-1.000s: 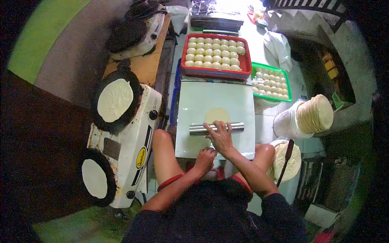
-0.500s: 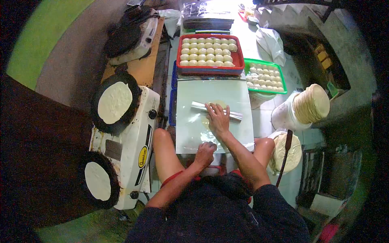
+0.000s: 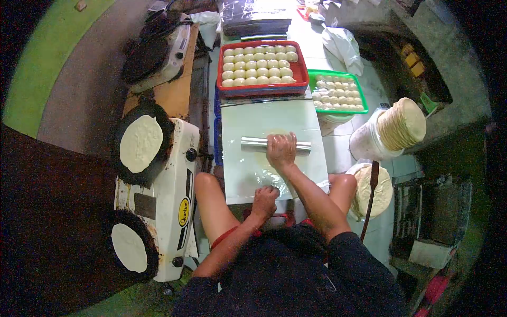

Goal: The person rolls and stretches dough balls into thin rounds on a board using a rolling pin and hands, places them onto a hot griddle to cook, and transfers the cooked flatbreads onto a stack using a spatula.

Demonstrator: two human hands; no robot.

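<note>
A shiny metal rolling pin [image 3: 253, 143] lies crosswise on a pale, glossy work board [image 3: 240, 182]. My right hand [image 3: 281, 150] is closed over the pin, a little right of its middle. Under the pin is a thin, flattened round of dough [image 3: 261, 159], partly covered by pin and hand and hard to tell from the board. At the board's near edge rests my left hand [image 3: 265, 201], its fingers curled in; whatever they may grip is hidden.
Beyond the board stand a red tray [image 3: 301, 74] and a green tray [image 3: 363, 100] of dough balls. Left, a two-burner stove [image 3: 182, 158] carries pans with flatbreads [image 3: 141, 143]. Right are a stack of flatbreads [image 3: 406, 124] on a white bucket [image 3: 364, 145] and a dark spatula [image 3: 372, 190].
The rolling pin now lies more level, and my right hand has gone from spread fingers to curled around it. My left hand stays by the near edge. The whole view has shifted slightly.
</note>
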